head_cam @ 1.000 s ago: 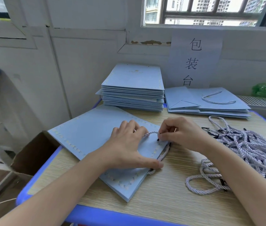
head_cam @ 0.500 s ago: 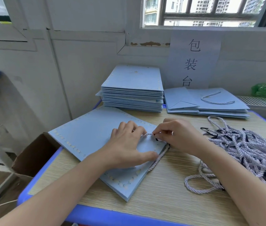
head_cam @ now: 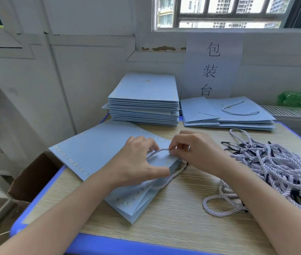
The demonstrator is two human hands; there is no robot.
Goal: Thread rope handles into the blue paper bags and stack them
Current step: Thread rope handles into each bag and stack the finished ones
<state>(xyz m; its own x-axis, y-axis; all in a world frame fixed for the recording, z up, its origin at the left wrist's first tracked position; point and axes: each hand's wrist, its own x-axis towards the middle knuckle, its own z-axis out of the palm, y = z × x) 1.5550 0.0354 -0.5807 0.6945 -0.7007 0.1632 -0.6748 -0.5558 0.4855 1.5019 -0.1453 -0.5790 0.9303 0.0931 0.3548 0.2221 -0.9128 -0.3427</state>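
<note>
Left of the hands, a cardboard box (head_cam: 33,179) sits below the table's blue edge (head_cam: 41,197). Left hand (head_cam: 136,162) presses flat, fingers spread, on the flat blue bag (head_cam: 98,153); right hand (head_cam: 195,153) pinches the rope handle (head_cam: 158,151) at the bag's near edge. Bare wood lies nearer; loose ropes (head_cam: 275,166) crowd the right
</note>
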